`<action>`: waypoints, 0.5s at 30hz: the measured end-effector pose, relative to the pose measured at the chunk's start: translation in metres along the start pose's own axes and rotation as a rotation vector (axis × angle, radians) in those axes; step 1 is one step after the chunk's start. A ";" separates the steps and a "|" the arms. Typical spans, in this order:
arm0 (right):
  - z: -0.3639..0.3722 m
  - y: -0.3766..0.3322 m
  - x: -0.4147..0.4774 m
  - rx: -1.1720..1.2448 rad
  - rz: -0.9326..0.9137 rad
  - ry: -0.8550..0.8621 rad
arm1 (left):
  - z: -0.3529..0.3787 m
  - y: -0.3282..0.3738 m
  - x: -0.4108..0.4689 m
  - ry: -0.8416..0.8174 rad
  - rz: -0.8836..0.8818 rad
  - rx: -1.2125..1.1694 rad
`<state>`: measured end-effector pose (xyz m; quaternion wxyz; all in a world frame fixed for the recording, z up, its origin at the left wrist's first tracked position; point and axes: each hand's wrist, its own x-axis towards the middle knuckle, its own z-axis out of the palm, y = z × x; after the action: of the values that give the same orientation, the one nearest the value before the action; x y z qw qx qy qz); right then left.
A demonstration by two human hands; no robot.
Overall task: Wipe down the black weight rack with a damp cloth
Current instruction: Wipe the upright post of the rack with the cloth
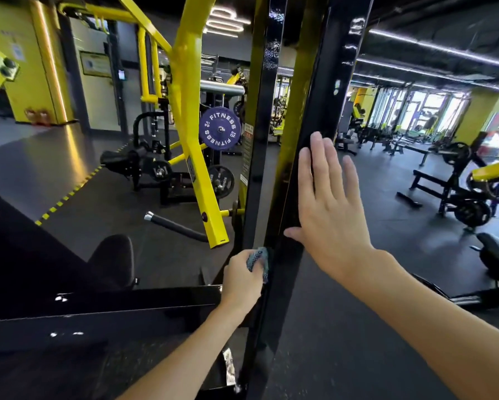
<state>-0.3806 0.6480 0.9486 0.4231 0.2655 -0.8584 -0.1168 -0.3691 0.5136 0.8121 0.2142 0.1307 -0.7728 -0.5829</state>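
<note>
The black weight rack fills the middle of the head view as a glossy upright post (326, 82) with a second black post (260, 140) to its left and a black crossbar (127, 301) low on the left. My left hand (242, 281) is closed around a crumpled blue-grey cloth (258, 259), pressing it against the left face of the upright near the crossbar joint. My right hand (329, 203) lies flat with fingers spread against the right side of the same upright, higher up, holding nothing.
A yellow machine frame (196, 157) with a purple weight plate (220, 129) stands behind the rack to the left. A black padded seat (112, 261) sits low left. Benches and plate-loaded machines (456, 192) stand on the dark rubber floor to the right.
</note>
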 end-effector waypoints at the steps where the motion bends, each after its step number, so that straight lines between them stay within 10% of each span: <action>1: 0.001 0.000 0.002 0.009 -0.008 -0.007 | 0.000 0.001 0.002 0.002 -0.003 -0.017; 15: 0.007 0.001 0.003 0.073 -0.014 -0.014 | -0.006 0.034 0.027 0.015 0.155 -0.083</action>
<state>-0.3880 0.6470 0.9460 0.4064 0.2859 -0.8631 -0.0902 -0.3887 0.5058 0.8506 0.2695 0.0658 -0.7541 -0.5953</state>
